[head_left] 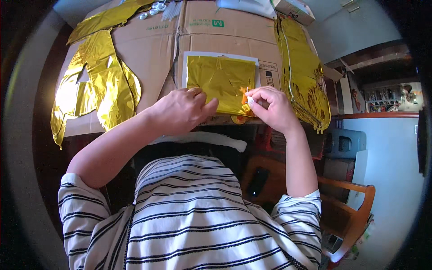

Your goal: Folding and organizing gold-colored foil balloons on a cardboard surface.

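A folded gold foil balloon (225, 74) lies flat on a white card (247, 58) near the cardboard's front edge. My left hand (186, 110) is closed at the foil's lower left, its fingers curled down onto it and partly hidden. At the lower right corner, my right hand (272, 105) pinches a small white piece (250, 99) between thumb and fingertips. Beside those fingertips is a small orange and yellow bit (245, 96), too small to name. Another orange-gold piece (240, 119) hangs at the front edge below the foil.
Flat gold foil balloons lie at the left (101, 67), far left (108, 18) and right (297, 67) of the cardboard (148, 49). White rings (155, 9) and clear straws (172, 10) sit at the back. A wooden chair (360, 198) stands at my right, with a dark phone (258, 182) on it.
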A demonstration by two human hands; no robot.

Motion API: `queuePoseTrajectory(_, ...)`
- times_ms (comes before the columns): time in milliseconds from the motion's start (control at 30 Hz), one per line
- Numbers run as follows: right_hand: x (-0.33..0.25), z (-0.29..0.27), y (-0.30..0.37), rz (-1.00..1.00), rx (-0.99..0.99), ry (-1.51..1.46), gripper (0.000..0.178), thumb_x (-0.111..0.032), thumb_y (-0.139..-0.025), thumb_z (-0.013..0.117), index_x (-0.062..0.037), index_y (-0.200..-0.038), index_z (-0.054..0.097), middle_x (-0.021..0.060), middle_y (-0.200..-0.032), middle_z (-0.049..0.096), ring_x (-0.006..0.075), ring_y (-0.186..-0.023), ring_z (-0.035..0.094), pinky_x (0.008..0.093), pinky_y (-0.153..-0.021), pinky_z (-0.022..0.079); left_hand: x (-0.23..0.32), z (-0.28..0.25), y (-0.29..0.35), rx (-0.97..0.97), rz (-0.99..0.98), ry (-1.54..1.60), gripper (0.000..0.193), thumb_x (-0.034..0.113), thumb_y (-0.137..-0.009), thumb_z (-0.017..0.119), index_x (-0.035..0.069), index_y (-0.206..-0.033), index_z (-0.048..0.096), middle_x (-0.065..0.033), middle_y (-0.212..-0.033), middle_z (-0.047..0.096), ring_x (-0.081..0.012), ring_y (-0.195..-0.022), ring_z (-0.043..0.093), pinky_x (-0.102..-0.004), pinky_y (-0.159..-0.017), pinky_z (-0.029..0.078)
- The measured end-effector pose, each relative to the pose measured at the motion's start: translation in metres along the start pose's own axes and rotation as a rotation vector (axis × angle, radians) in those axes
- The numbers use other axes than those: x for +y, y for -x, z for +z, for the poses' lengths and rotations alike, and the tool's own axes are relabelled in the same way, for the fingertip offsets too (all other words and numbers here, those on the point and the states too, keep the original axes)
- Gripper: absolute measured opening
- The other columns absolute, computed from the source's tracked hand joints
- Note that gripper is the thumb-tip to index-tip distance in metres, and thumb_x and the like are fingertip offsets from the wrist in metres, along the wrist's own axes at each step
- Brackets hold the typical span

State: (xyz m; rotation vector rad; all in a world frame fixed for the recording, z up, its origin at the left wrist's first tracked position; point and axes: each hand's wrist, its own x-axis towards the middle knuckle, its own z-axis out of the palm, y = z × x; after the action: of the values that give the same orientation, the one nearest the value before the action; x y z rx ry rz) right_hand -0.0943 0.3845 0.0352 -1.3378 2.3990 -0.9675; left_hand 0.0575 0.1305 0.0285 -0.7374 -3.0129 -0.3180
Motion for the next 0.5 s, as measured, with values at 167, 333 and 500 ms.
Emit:
queuePoseTrajectory(167, 0.007, -0.001, -0.003, 0.098, -0.032, -0.085, 0.013, -0.012, -0.09, 0.07, 0.0001, -0.086, 0.067, 0.0106, -0.103, 0.075, 0.0196, -0.093, 0.071, 0.0337, -0.082, 0.055, -0.012, 0.013, 0.001, 0.171, 0.064, 0.044, 0.046, 0.012, -0.078, 0.07, 0.0, -0.121, 0.058, -0.0183, -0.111, 0.064, -0.0356, -0.101, 0.066, -0.0418, -0.08, 0.058)
queuePoseTrajectory(333, 0.003, -0.003, -0.003, 0.026, 0.069, -0.127, 0.011, -0.011, -0.088, 0.07, -0.0005, -0.089, 0.067, 0.0117, -0.104, 0.074, 0.0228, -0.095, 0.07, 0.0349, -0.085, 0.054, -0.029, 0.012, 0.002, 0.291, -0.007, 0.285, 0.031, 0.004, -0.083, 0.067, 0.001, -0.114, 0.064, -0.0176, -0.105, 0.066, -0.0368, -0.092, 0.067, -0.042, -0.079, 0.057)
queuePoseTrajectory(500, -0.027, -0.018, 0.014, -0.146, 0.372, 0.066, 0.007, -0.007, -0.085, 0.07, -0.0036, -0.089, 0.065, 0.0106, -0.1, 0.071, 0.0267, -0.095, 0.069, 0.0365, -0.085, 0.053, -0.033, 0.014, -0.003, 0.377, -0.107, 0.393, 0.022, 0.004, -0.085, 0.067, 0.001, -0.107, 0.067, -0.0158, -0.094, 0.069, -0.0347, -0.081, 0.069, -0.0417, -0.075, 0.058)
